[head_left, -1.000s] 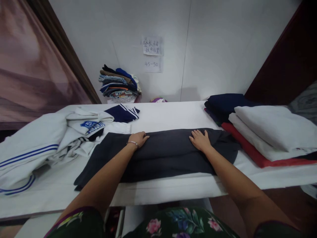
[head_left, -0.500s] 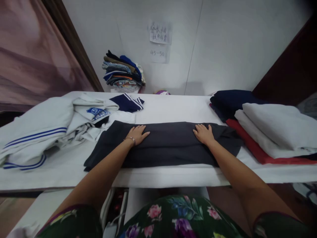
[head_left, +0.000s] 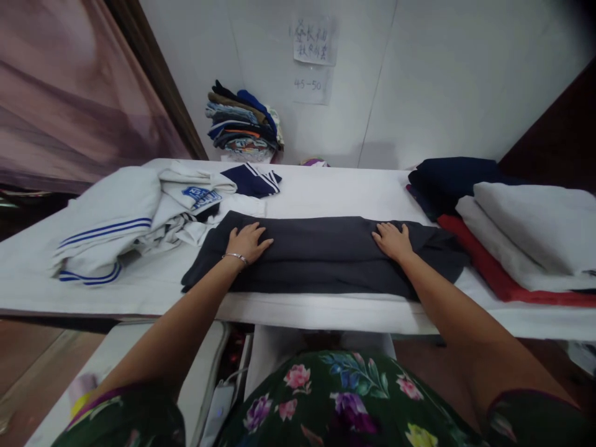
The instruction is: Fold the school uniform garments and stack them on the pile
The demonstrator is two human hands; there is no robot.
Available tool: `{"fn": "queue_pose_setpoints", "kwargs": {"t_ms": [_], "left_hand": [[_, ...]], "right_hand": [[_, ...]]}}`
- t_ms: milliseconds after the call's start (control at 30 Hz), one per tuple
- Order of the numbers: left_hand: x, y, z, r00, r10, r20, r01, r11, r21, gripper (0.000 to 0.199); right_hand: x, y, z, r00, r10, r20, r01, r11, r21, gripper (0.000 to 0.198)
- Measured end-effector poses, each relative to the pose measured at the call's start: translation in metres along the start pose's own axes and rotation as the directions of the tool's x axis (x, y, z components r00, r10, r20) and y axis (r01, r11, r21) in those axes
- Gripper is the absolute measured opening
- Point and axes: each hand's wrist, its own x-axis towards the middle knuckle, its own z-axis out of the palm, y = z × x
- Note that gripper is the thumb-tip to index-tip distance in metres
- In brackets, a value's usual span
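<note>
Nearest of all, the floral top [head_left: 321, 397], dark green with pink and purple blooms, and past it the white table [head_left: 344, 192]. Both arms reach over its front edge, and here is the dark garment [head_left: 316, 248], lying lengthwise across the near part, folded into a long strip. The left hand [head_left: 246, 243], bracelet [head_left: 236, 256] at the wrist, lies palm down on its left part, fingers spread, clenching nothing. Over to the right hand [head_left: 393, 241]: flat too, fingers loosely fanned, thumb apart, touching the cloth near its far edge, no pinch to be seen.

Left of the strip, white clothing [head_left: 116, 211] with blue stripes sits in a loose heap; on the right, folded pale cloth [head_left: 535, 230] lies over red cloth [head_left: 503, 285]. Farther back, a navy pile [head_left: 454, 183] on the right, a navy striped piece [head_left: 244, 180] on the left. Beyond the table, a clothes stack [head_left: 242, 121], and handwritten sheets [head_left: 314, 40] up on the wall [head_left: 442, 74].
</note>
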Motion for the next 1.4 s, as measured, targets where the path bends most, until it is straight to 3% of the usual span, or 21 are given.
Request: {"fn": "queue_pose_setpoints", "kwargs": {"t_ms": [100,233,367,500,833,967,1067,1233,1400], "left_hand": [[-0.008,-0.02,-0.003,0.998,-0.035,0.056,0.036,0.999,-0.016,0.053],[-0.014,-0.034,-0.01,0.986,-0.167,-0.001,0.166,0.986,-0.029,0.054],[-0.011,-0.028,-0.017,0.946,-0.323,0.013,0.323,0.943,-0.078,0.058],[-0.002,-0.018,-0.019,0.916,-0.395,0.071,0.4,0.91,-0.104,0.06],[0.002,-0.014,-0.019,0.902,-0.405,0.15,0.414,0.91,-0.028,0.051],[0.003,-0.016,-0.02,0.909,-0.388,0.155,0.396,0.918,-0.024,0.051],[0.005,-0.018,-0.02,0.91,-0.385,0.152,0.391,0.92,-0.014,0.051],[0.008,-0.021,-0.019,0.909,-0.383,0.166,0.387,0.922,0.014,0.053],[0.009,-0.021,-0.019,0.906,-0.394,0.153,0.394,0.919,0.027,0.052]], "right_hand": [[0.0,0.002,0.005,1.0,-0.007,-0.008,0.007,1.0,-0.006,0.046],[0.002,0.005,0.013,0.999,-0.03,-0.044,0.028,0.999,-0.035,0.046],[0.003,0.008,0.017,0.998,-0.046,-0.046,0.045,0.998,-0.039,0.045],[0.003,0.007,0.018,0.998,-0.039,-0.048,0.037,0.998,-0.044,0.045],[0.003,0.004,0.013,0.999,-0.03,-0.032,0.029,0.999,-0.02,0.046],[0.011,0.004,-0.001,0.997,0.004,0.071,-0.009,0.997,0.073,0.048],[0.021,0.0,-0.017,0.997,0.0,0.071,-0.012,0.987,0.158,0.052],[0.03,-0.021,-0.025,0.994,-0.107,0.035,0.095,0.964,0.249,0.058],[0.023,-0.038,-0.005,0.955,-0.254,0.156,0.195,0.928,0.317,0.061]]}}
